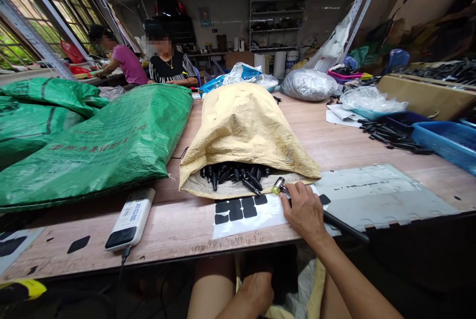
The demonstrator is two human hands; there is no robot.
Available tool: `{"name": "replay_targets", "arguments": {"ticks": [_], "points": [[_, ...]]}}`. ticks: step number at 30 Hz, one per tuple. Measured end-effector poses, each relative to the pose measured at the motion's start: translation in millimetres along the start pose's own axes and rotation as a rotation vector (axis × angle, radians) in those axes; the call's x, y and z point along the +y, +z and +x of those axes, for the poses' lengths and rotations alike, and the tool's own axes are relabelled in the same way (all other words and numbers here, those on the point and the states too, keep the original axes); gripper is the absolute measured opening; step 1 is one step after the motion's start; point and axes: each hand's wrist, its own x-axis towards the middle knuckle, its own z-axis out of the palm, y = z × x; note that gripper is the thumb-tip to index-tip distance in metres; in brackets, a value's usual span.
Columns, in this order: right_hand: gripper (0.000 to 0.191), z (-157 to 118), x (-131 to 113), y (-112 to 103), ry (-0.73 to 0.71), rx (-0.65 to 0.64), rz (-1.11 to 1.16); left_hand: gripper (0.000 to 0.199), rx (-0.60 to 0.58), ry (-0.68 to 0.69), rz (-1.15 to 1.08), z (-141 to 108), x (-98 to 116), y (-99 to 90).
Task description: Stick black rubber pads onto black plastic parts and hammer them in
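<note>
My right hand is wrapped round a small hammer with a black handle and a metal and yellow-green head, at the mouth of a yellow woven sack. Black cylindrical parts show inside the sack's opening. Under the hammer head lies a white sheet with several black rounded stickers. My left hand is below the table edge, between my legs near another sack; its fingers are hidden in shadow.
Green sacks cover the left side, with a white power bank and its cable in front. A grey mat, black rods and a blue bin are on the right. Two people sit at the back left.
</note>
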Motion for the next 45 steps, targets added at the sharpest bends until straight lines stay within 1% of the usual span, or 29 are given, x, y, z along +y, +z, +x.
{"name": "replay_targets", "arguments": {"ticks": [3,6,8,10,11,12,13,14,16,17,18,19,20,21,23,25,27,29,31,32,34,36,38,40,43,45], "points": [[0.020,-0.1,0.2,0.0,-0.007,0.003,0.003,0.039,0.013,-0.023,0.104,-7.8,10.6,-8.1],[0.021,-0.5,1.2,0.7,-0.011,0.010,0.002,0.031,0.036,0.066,0.139,-29.1,32.4,-28.6],[0.021,-0.7,2.0,1.2,-0.015,0.009,0.000,0.026,0.050,0.177,0.106,-47.1,48.9,-52.4],[0.021,-0.8,2.3,1.1,-0.020,0.006,-0.002,0.021,0.062,0.289,0.008,-61.7,62.1,-86.0],[0.021,-0.8,2.3,0.9,-0.021,0.007,-0.003,0.021,0.107,0.306,-0.045,-66.0,66.3,-106.2],[0.021,-0.8,2.2,0.7,-0.021,0.009,-0.004,0.024,0.174,0.307,-0.057,-67.5,68.3,-127.8],[0.021,-0.8,2.0,0.5,-0.020,0.011,-0.003,0.029,0.315,0.272,-0.050,-66.3,68.2,-150.0],[0.021,-0.8,1.8,0.3,-0.019,0.011,-0.002,0.029,0.496,0.208,-0.029,-62.4,66.1,-171.8],[0.020,-0.7,1.6,0.3,-0.013,0.011,0.003,0.024,0.837,0.002,0.122,-48.6,58.0,-209.8],[0.020,-0.6,1.5,0.5,-0.012,0.010,0.007,0.021,0.937,-0.076,0.200,-40.0,53.3,-224.6],[0.020,-0.5,1.6,0.7,-0.012,0.010,0.013,0.018,0.979,-0.152,0.263,-31.2,49.0,-236.0],[0.019,-0.3,1.7,1.0,-0.011,0.011,0.019,0.017,0.987,-0.219,0.312,-23.1,45.5,-244.0],[0.019,-0.2,1.8,1.2,-0.009,0.012,0.024,0.019,0.965,-0.275,0.341,-16.1,43.1,-249.1],[0.018,0.0,1.9,1.3,-0.008,0.013,0.028,0.022,0.936,-0.317,0.358,-11.1,41.6,-251.9],[0.018,0.0,2.1,1.2,-0.007,0.013,0.031,0.025,0.895,-0.353,0.373,-7.7,40.9,-253.0],[0.019,-0.2,2.1,0.9,-0.004,0.015,0.031,0.023,0.882,-0.333,0.366,-13.9,40.7,-251.3],[0.018,-0.4,2.0,0.7,-0.004,0.017,0.033,0.019,0.895,-0.273,0.342,-27.1,39.8,-247.4],[0.018,-0.5,1.9,0.6,-0.003,0.017,0.036,0.018,0.945,-0.168,0.320,-42.5,38.0,-239.8],[0.018,-0.4,1.6,0.2,-0.002,0.015,0.036,0.022,0.970,-0.002,0.289,-54.5,36.3,-227.7],[0.019,-0.4,1.4,-0.2,0.001,0.014,0.036,0.024,0.945,0.093,0.257,-57.8,35.4,-220.4],[0.020,-0.5,0.9,-1.3,0.005,0.008,0.033,0.026,0.835,0.259,0.168,-58.4,33.5,-205.3],[0.021,-1.1,0.6,-2.0,0.009,0.004,0.034,0.023,0.732,0.350,0.082,-52.5,30.9,-192.4],[0.021,-1.6,1.2,-1.3,0.013,0.010,0.043,0.020,0.711,0.372,0.032,-44.2,27.7,-183.9],[0.020,-1.6,3.2,0.8,0.023,0.018,0.057,0.020,0.736,0.375,0.000,-37.0,24.3,-179.7],[0.018,0.5,8.0,2.9,0.028,0.016,0.100,0.019,0.759,0.376,-0.030,-31.8,20.4,-178.6],[0.020,2.9,9.7,-0.5,0.016,0.052,0.153,0.018,0.749,0.373,-0.049,-31.6,19.0,-179.3]]}}
